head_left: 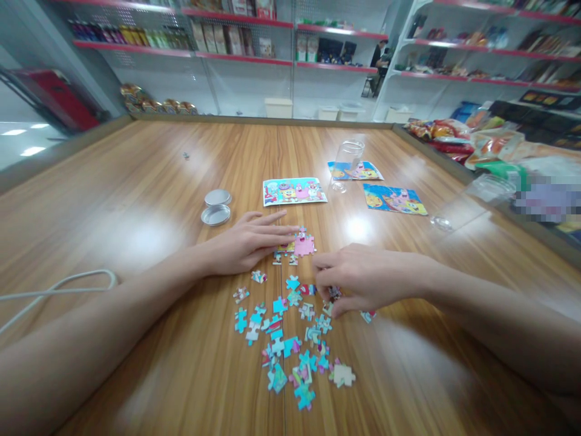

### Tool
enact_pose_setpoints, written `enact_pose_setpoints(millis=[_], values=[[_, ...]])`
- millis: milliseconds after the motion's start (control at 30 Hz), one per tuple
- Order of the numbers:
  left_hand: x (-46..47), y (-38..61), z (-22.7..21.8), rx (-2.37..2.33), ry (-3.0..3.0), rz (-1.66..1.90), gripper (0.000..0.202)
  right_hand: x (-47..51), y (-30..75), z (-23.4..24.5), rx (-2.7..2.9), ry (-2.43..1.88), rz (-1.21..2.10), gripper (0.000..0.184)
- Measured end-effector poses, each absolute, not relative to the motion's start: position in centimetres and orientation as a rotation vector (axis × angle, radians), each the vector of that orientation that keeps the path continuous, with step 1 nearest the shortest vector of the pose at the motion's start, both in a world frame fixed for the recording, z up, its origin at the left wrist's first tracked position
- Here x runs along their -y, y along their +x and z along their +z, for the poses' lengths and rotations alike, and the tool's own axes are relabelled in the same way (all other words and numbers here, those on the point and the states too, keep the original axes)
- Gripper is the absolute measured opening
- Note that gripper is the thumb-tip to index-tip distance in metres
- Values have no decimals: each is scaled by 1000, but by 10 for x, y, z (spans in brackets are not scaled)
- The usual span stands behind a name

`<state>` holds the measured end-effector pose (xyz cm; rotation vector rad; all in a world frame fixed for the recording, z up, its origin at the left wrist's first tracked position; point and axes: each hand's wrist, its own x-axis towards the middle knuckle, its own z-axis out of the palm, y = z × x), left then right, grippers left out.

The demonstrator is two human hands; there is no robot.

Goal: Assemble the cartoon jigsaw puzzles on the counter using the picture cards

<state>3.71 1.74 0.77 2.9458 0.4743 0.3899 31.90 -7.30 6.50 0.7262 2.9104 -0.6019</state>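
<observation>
My left hand (247, 241) lies flat with its fingers stretched out, touching a joined patch of jigsaw puzzle that shows a pink cartoon figure (305, 244). The fingers partly cover a yellow part of that patch. My right hand (351, 275) is to the right, low over the table, its fingers curled and the thumb bent in around a small puzzle piece (334, 293); its fingertips are partly hidden. Loose, mostly light-blue puzzle pieces (278, 306) are scattered below both hands, and one piece lies pale side up (342, 374).
Beyond my hands lies a cartoon picture card (295, 192). Two blue picture sheets (394, 200) and two clear plastic cylinders (472, 203) are at the right. Round metal lids (216, 214) sit left, near a white cable (77, 275). Shelves (245, 57) stand behind the wooden table (149, 212).
</observation>
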Motion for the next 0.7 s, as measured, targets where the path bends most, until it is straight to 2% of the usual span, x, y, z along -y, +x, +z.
enact_pose_setpoints(millis=[200, 467, 633, 700], values=[[-14, 39, -3, -496, 2810, 404, 43, 71, 315, 66, -2872, 709, -712, 14], [-14, 40, 0, -491, 2804, 407, 43, 74, 314, 67, -2876, 796, -651, 16], [-14, 42, -1, -495, 2813, 407, 43, 67, 315, 66, -2929, 828, -987, 5], [-15, 42, -1, -493, 2814, 401, 44, 56, 311, 61, -3094, 937, -1050, 7]])
